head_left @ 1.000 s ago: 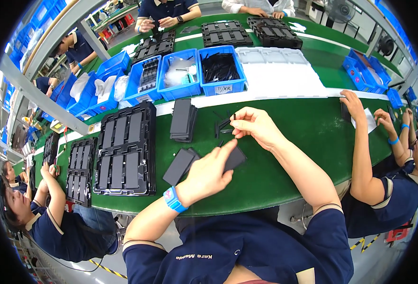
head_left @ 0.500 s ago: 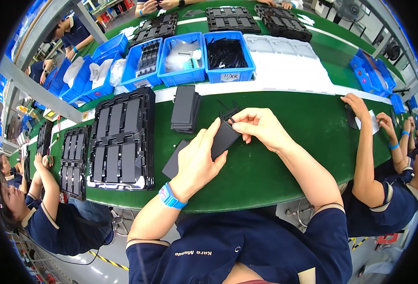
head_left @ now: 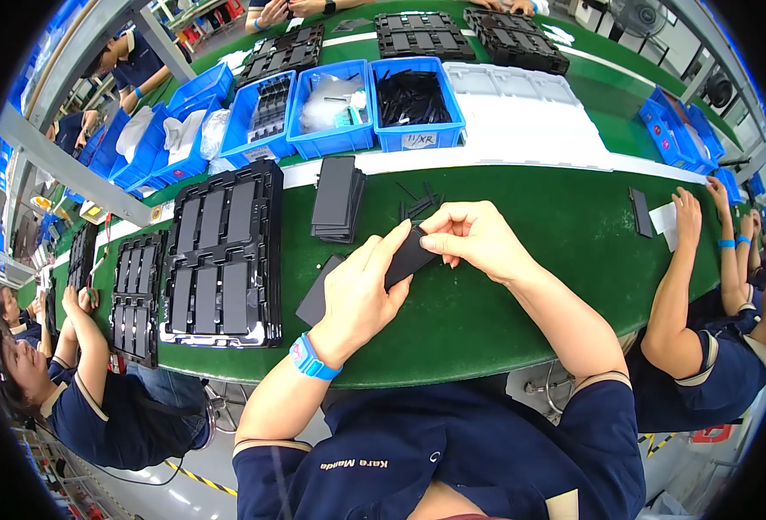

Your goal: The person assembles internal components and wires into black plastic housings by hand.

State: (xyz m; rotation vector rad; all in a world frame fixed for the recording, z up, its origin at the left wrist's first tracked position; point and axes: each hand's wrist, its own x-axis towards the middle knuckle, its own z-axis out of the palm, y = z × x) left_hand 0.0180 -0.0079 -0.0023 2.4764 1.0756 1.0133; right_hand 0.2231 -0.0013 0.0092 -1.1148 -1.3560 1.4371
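My left hand (head_left: pixel 358 284) is wrapped around a flat black phone-sized panel (head_left: pixel 407 260), holding it tilted above the green table. The thumb and forefinger of my right hand (head_left: pixel 480 243) pinch together at the panel's far right corner; anything small between them is hidden. Just beyond the panel lie several loose thin black strips (head_left: pixel 419 206). Under and beside my left wrist rests another black panel (head_left: pixel 317 293), partly covered by the hand. A stack of similar black panels (head_left: pixel 336 198) stands farther off to the left.
Black trays of panels (head_left: pixel 220 256) stand at the left. Blue bins (head_left: pixel 331 143) line the back, one holding black strips (head_left: pixel 413 97), beside white foam sheets (head_left: pixel 530 130). Co-workers sit on both sides; a black panel (head_left: pixel 640 212) and white paper (head_left: pixel 665 227) lie at right.
My right fingers have shifted slightly at the panel's corner, and the loose strips show more fully. The right-hand co-worker's hand has drawn away rightward, uncovering a black panel.
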